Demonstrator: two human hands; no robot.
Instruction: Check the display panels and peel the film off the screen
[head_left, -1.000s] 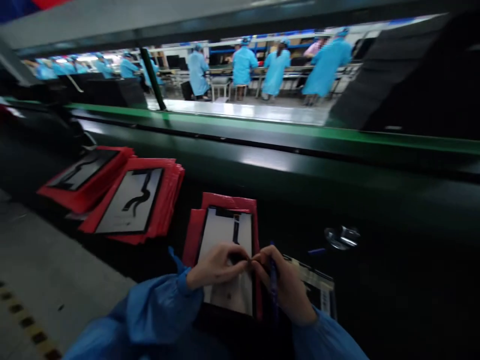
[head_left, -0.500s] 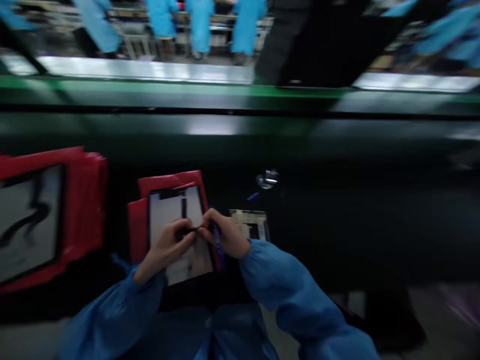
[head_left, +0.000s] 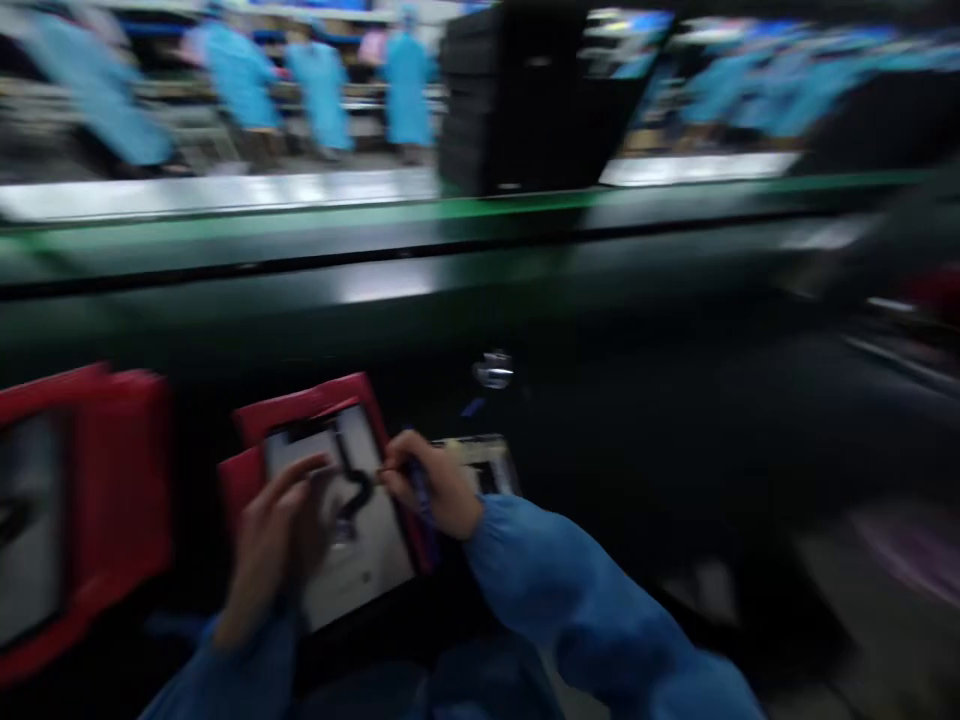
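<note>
Holding a blue pen (head_left: 420,500) in my right hand (head_left: 433,485), fingers curled shut around it, I touch its upper end to the panel (head_left: 352,530). The panel lies flat on a red sleeve (head_left: 300,410) on the dark counter (head_left: 637,430), long axis running away from me, tilted slightly left. A black cable (head_left: 352,490) curls across its pale face. My left hand (head_left: 274,535) rests spread on the panel's left edge, gripping nothing. Another panel (head_left: 487,465) lies just right; a red stack (head_left: 112,480) sits left.
</note>
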